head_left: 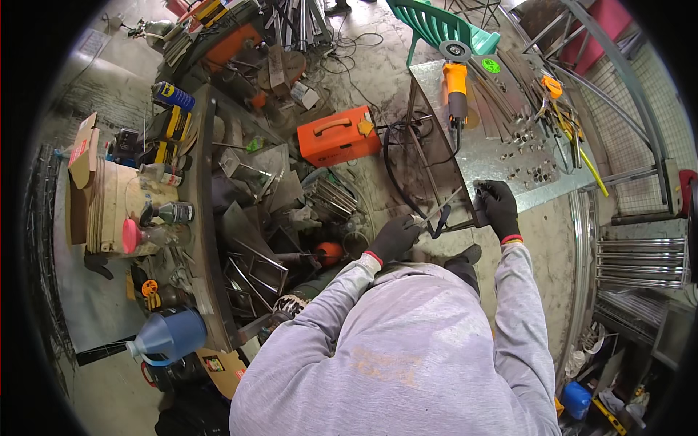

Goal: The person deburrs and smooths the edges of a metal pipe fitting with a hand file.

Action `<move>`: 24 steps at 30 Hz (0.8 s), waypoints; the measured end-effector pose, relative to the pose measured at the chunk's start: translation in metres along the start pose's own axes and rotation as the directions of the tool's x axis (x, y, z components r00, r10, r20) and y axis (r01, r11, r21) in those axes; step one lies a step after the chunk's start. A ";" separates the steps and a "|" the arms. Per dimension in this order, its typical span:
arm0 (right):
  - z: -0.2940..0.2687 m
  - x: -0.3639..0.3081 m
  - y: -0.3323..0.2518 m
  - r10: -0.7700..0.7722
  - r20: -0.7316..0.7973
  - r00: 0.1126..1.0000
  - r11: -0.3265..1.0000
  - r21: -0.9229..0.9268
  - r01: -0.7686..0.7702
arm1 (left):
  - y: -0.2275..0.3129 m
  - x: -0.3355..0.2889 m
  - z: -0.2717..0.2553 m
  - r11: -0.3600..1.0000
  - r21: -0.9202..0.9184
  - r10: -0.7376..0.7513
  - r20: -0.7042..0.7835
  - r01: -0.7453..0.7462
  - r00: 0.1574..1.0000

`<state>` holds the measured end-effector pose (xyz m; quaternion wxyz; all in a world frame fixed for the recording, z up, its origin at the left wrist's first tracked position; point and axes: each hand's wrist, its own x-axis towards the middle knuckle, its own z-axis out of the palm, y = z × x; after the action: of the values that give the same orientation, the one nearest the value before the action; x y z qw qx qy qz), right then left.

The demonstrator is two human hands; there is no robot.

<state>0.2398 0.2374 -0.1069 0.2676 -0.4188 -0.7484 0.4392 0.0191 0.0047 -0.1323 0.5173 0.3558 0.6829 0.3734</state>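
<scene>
Both my hands wear black gloves with red cuffs. In front of my body, my left hand [395, 238] is closed around one end of a thin grey metal rod [440, 208], which slants up toward the table corner. My right hand [499, 206] is at the near corner of the metal-topped table [486, 174], fingers curled; what it may hold is too small to make out. Further along the tabletop lies an orange angle grinder [456, 91] with its disc toward the far end. Several small cut metal pieces [539, 173] are scattered to the right of it.
An orange toolbox [338, 136] stands on the floor ahead. Scrap metal [251, 254] fills the space beside the left workbench [212, 218], which carries bottles and cans. A green plastic chair [440, 25] is behind the table. A black cable [393, 163] hangs by the table's left side.
</scene>
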 end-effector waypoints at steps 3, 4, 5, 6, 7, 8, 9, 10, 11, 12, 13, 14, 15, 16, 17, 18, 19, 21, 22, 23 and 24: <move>0.000 -0.001 0.002 -0.002 -0.013 1.000 1.000 -0.011 0.002 | 0.010 -0.005 -0.001 0.999 -0.044 -0.001 -0.021 0.000 1.000; 0.000 -0.001 0.003 -0.012 -0.022 1.000 0.999 -0.031 0.011 | 0.008 -0.004 -0.001 0.999 -0.042 0.001 -0.024 -0.002 1.000; 0.001 -0.001 0.005 -0.015 -0.023 1.000 0.999 -0.029 0.014 | 0.005 -0.003 -0.002 1.000 -0.009 0.027 -0.032 -0.027 0.999; 0.002 0.000 0.007 -0.005 -0.022 1.000 1.000 -0.011 0.004 | 0.003 -0.003 -0.002 0.998 0.024 0.052 -0.039 -0.052 0.998; 0.002 0.000 0.008 0.008 -0.022 1.000 1.000 0.006 -0.008 | 0.004 -0.003 -0.003 0.998 0.025 0.053 -0.039 -0.052 0.998; 0.002 0.000 0.010 0.008 -0.023 1.000 1.000 0.006 -0.008 | 0.004 -0.003 -0.003 0.996 0.053 0.070 -0.041 -0.067 0.997; 0.002 0.000 0.012 0.005 -0.027 1.000 1.000 0.002 -0.004 | 0.005 -0.003 -0.004 0.993 0.081 0.086 -0.043 -0.082 0.995; 0.003 -0.001 0.013 0.002 -0.029 1.000 1.000 -0.002 -0.002 | 0.002 -0.003 -0.004 0.993 0.081 0.084 -0.042 -0.080 0.996; 0.004 0.000 0.014 0.005 -0.028 1.000 1.000 -0.002 -0.005 | 0.000 -0.003 -0.005 0.989 0.105 0.110 -0.033 -0.106 0.993; 0.006 0.003 0.015 0.006 -0.024 1.000 1.000 0.009 -0.005 | -0.003 -0.002 -0.006 0.983 0.129 0.137 -0.024 -0.132 0.990; 0.005 0.004 0.019 0.009 -0.024 1.000 1.000 0.017 -0.009 | -0.005 0.000 -0.006 0.983 0.128 0.136 -0.017 -0.132 0.991; 0.006 0.005 0.023 0.015 -0.028 1.000 1.000 0.015 -0.014 | -0.007 0.002 -0.006 0.976 0.178 0.133 -0.037 -0.124 0.990; 0.006 0.006 0.026 0.014 -0.023 1.000 0.999 0.039 -0.013 | -0.009 0.003 -0.006 0.967 0.228 0.132 -0.057 -0.115 0.990; 0.007 0.006 0.028 0.013 -0.015 1.000 0.998 0.064 -0.012 | -0.005 0.001 -0.006 0.967 0.226 0.129 -0.053 -0.114 0.990; 0.007 0.007 0.030 0.018 -0.015 1.000 0.998 0.062 -0.017 | -0.001 -0.001 -0.007 0.973 0.196 0.133 -0.046 -0.122 0.990; 0.007 0.007 0.031 0.029 -0.010 1.000 0.996 0.086 -0.028 | 0.004 -0.003 -0.007 0.978 0.165 0.138 -0.039 -0.129 0.990; 0.008 0.006 0.028 0.039 0.003 0.999 0.993 0.111 -0.039 | 0.005 -0.006 -0.007 0.979 0.161 0.132 -0.041 -0.123 0.990; 0.007 0.004 0.021 0.059 0.038 0.998 0.991 0.115 -0.063 | 0.009 -0.012 -0.008 0.989 0.134 0.071 -0.023 -0.067 0.997; 0.003 0.001 0.016 0.080 0.059 0.995 0.990 0.111 -0.086 | 0.010 -0.014 -0.006 0.990 0.125 0.069 -0.016 -0.066 0.997; 0.001 -0.001 0.012 0.088 0.060 0.994 0.990 0.101 -0.093 | 0.011 -0.016 -0.004 0.992 0.106 0.068 -0.028 -0.065 0.997; -0.001 -0.003 0.008 0.083 0.060 0.995 0.991 0.098 -0.089 | 0.010 -0.017 -0.001 0.994 0.085 0.066 -0.040 -0.062 0.997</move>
<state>0.2456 0.2379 -0.1136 0.2481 -0.4243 -0.7138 0.4988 0.0226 -0.0056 -0.1152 0.4751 0.3908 0.6971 0.3682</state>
